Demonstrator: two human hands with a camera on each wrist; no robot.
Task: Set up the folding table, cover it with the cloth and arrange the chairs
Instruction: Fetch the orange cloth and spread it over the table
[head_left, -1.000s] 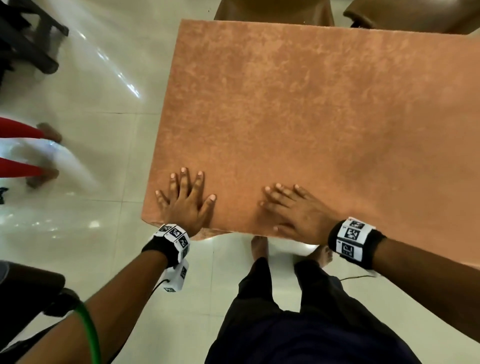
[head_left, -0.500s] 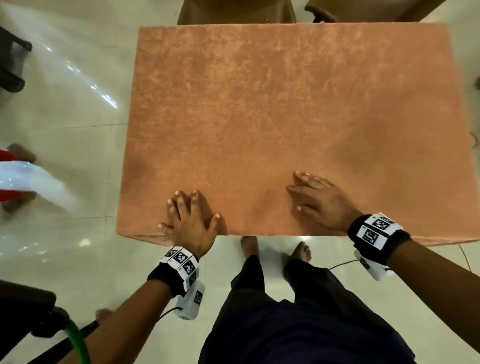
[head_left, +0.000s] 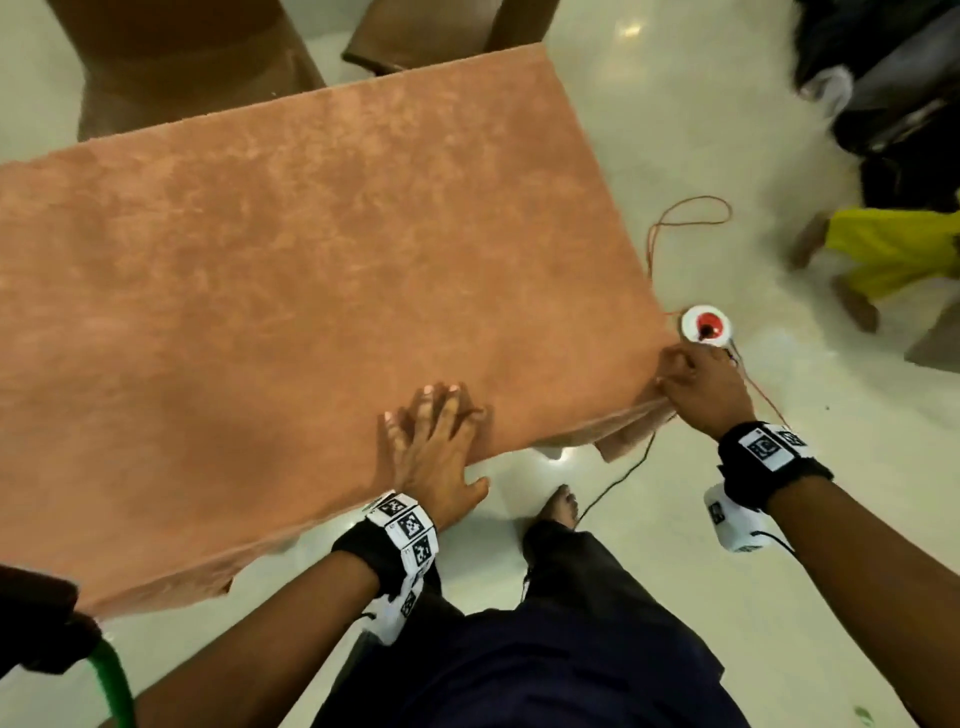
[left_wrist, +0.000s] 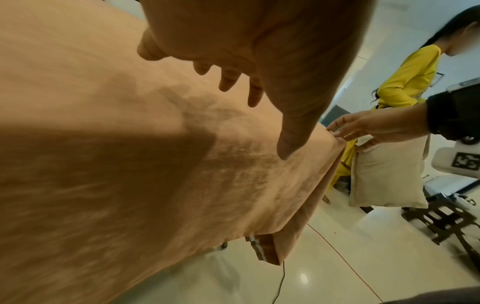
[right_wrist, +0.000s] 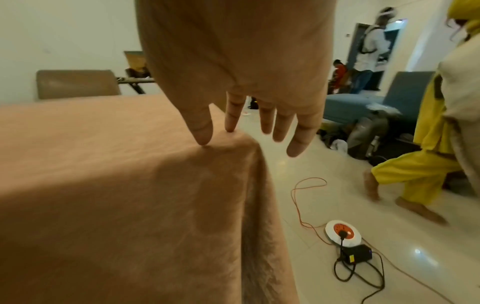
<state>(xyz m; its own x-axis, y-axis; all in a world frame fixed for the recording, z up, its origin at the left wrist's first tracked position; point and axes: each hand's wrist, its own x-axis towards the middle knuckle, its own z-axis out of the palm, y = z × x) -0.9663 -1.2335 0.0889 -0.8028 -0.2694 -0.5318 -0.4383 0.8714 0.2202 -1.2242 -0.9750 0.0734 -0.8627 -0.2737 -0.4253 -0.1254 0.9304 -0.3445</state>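
An orange-brown cloth (head_left: 311, 260) covers the whole table top and hangs over its edges. My left hand (head_left: 431, 441) lies flat on the cloth near the front edge, fingers straight and spread. My right hand (head_left: 696, 387) is at the table's near right corner. In the right wrist view its thumb and forefinger tips (right_wrist: 205, 139) touch the cloth (right_wrist: 103, 185) at that corner, while the other fingers point straight out over the floor. Two brown chairs (head_left: 182, 57) (head_left: 431, 31) stand at the far side of the table.
A red-and-white cable reel (head_left: 706, 325) with an orange cable (head_left: 685, 218) and a black adapter (right_wrist: 357, 254) lies on the floor by the right corner. A person in yellow (head_left: 893, 249) walks at the right. A blue sofa (right_wrist: 363, 102) stands behind.
Both hands have slid right along the front edge. The right hand went from lying flat on the cloth to its near right corner. The head view has swung right.
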